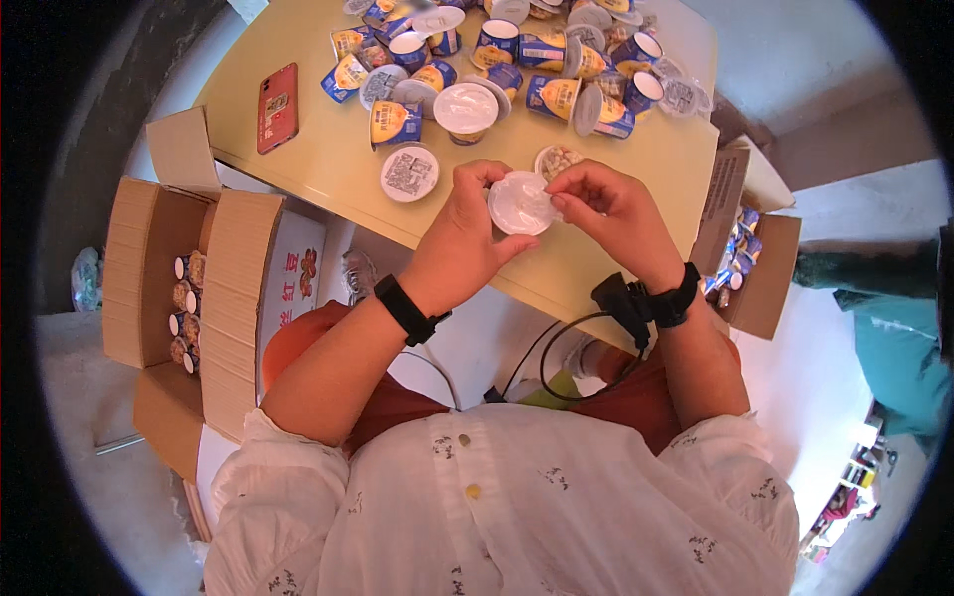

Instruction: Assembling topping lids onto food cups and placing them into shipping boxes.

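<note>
Forearms rise from the near edge, each with a black wristband, the right one carrying a small black device with a looping cable. Left hand and right hand meet over the near edge of the yellow table, both pinching a round white plastic lid between thumb and fingertips, fingers closed on its rim. Just beyond the lid an open cup of mixed contents stands on the table, partly hidden by the right fingers. A sealed cup sits just left of it. Farther off, a crowd of blue-and-yellow cups fills the far side, leaving a bare strip near the hands. A red phone lies far left. An open cardboard box of cups stands on the floor at left; another box flanks the right edge.
</note>
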Available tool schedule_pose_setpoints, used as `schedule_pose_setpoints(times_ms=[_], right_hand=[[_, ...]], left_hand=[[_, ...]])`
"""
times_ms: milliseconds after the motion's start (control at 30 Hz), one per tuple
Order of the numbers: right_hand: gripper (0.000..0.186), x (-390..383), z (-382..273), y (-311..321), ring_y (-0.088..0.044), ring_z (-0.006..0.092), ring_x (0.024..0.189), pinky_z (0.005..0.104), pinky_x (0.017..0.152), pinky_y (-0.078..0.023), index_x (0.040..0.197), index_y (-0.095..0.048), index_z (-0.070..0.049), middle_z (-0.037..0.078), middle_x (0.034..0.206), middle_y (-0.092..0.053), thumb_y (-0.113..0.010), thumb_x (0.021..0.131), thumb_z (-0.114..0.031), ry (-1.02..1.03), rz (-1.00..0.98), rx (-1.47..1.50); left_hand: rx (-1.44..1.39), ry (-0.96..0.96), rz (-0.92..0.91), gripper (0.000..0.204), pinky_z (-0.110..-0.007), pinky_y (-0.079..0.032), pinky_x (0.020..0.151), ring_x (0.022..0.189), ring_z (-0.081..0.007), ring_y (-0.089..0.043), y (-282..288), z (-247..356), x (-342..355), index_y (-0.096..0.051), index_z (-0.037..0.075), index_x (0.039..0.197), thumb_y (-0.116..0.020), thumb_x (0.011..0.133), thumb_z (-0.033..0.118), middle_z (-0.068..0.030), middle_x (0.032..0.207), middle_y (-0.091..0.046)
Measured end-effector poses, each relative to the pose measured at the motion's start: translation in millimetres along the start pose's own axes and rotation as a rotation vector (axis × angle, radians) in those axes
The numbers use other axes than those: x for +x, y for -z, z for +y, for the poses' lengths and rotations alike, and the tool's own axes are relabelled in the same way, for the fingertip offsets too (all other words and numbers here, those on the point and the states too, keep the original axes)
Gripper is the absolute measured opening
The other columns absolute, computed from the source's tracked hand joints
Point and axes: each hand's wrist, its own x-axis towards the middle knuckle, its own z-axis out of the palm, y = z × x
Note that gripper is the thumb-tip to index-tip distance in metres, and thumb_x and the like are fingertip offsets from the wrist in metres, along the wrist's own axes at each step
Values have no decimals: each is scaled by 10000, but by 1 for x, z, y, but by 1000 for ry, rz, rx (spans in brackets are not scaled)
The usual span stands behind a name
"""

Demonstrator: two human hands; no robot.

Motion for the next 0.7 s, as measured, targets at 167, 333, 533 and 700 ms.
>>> schedule_pose_setpoints(times_ms=[167, 333, 533, 700], right_hand=[[105, 5, 10, -8, -609, 99, 721, 255, 688, -499, 1006, -699, 8, 45, 838, -680, -681, 920, -50, 38, -16, 27], [128, 7, 6, -11, -648, 170, 742, 288, 700, -514, 1019, -706, -7, 95, 835, -655, -680, 898, -41, 136, -26, -172], [265, 14, 13, 4, -668, 278, 915, 374, 768, -542, 1137, -691, -84, 104, 1071, -649, -719, 875, -103, 231, 151, -487], [368, 20, 30, 12, -639, 331, 1046, 433, 839, -549, 1229, -663, -134, 87, 1196, -626, -730, 869, -176, 304, 150, -769]], left_hand=[[109, -46, -51, 660, -404, -447, 1027, 1179, -348, -555, 3, 1, 3, -415, 55, 1207, -876, 737, 100, -170, 1278, -519], [128, -119, -51, 514, -416, -453, 964, 1113, -385, -526, 3, 3, 4, -495, 37, 1141, -836, 762, 97, -165, 1179, -509], [187, -86, -99, 619, -401, -437, 1016, 1179, -359, -542, 5, 3, 2, -466, 63, 1218, -865, 748, 105, -170, 1281, -515], [137, -23, -90, 835, -393, -450, 1036, 1246, -303, -534, 5, 4, 2, -366, 29, 1403, -882, 762, 166, -185, 1377, -492]])
